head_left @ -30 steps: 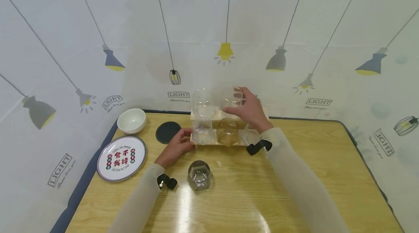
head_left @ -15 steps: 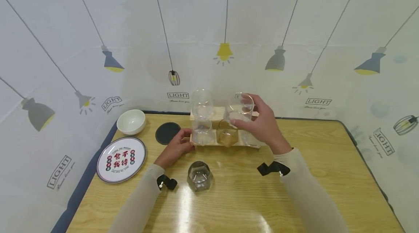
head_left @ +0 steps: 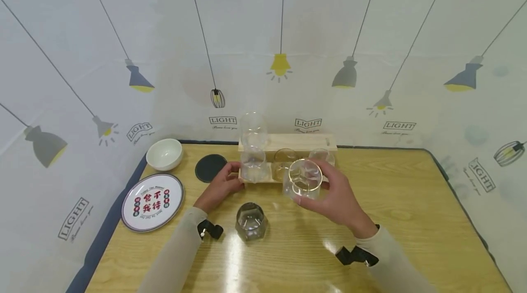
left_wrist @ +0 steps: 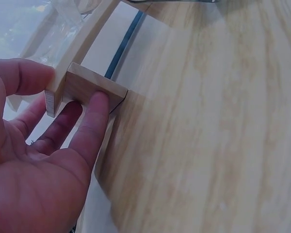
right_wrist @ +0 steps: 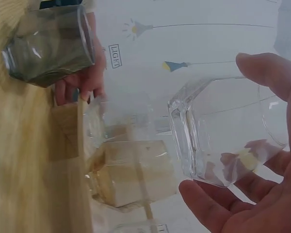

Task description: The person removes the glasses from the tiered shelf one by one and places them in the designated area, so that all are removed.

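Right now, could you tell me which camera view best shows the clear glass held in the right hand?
The right wrist view: the clear glass fills the frame, its thick base and the gripping fingers plain. The head view shows it smaller, gold-rimmed, in the right hand. The left wrist view misses it.

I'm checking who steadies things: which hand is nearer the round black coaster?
Left. The left hand grips the end of the wooden rack, just right of the round black coaster. The right hand holds a clear gold-rimmed glass farther right.
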